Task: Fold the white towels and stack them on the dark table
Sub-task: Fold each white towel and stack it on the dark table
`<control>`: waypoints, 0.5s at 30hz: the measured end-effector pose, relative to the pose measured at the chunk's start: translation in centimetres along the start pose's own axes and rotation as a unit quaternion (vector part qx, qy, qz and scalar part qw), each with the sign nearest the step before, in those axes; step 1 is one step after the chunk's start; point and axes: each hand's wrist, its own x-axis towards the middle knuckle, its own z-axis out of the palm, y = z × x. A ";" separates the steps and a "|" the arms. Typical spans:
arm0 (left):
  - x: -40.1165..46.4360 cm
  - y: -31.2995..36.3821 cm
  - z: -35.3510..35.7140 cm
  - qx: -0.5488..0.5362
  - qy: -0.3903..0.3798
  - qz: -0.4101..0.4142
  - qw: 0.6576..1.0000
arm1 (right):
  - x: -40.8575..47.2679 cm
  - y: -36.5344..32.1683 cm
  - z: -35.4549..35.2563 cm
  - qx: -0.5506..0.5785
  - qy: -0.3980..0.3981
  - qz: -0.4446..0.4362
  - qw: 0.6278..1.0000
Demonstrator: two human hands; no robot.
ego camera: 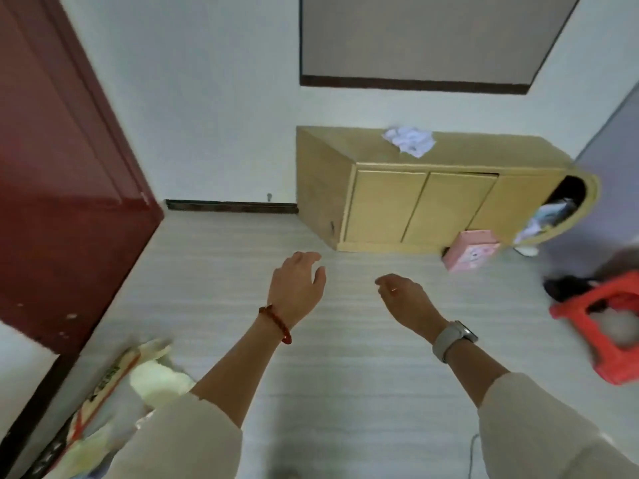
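Both my arms reach forward over a pale striped floor point(242, 257). My left hand point(297, 285), with a red bead bracelet at the wrist, hangs in the air with loosely curled fingers and holds nothing. My right hand point(404, 299), with a grey watch at the wrist, is also empty, its fingers loosely bent. A pale, soft bundle point(155, 378) that may be a towel lies in an open bag at the lower left, below my left forearm. No dark table is in view.
A dark red door point(62, 188) stands at the left. A low wooden cabinet point(415, 202) against the white wall has crumpled white paper or cloth point(409, 140) on top. A pink box point(472, 250) leans at its foot. A red plastic stool point(608, 326) stands at the right.
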 end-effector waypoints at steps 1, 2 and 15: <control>1.6 1.6 2.2 -0.007 -0.021 0.017 1.000 | 0.6 2.4 -1.3 0.001 0.007 0.026 1.000; 3.4 3.2 4.4 -0.012 -0.042 0.032 0.999 | 1.3 4.7 -2.5 0.002 0.010 0.050 0.999; 34.1 19.2 24.7 -0.032 -0.143 0.119 0.982 | 24.1 24.3 -19.5 0.068 0.092 0.178 0.977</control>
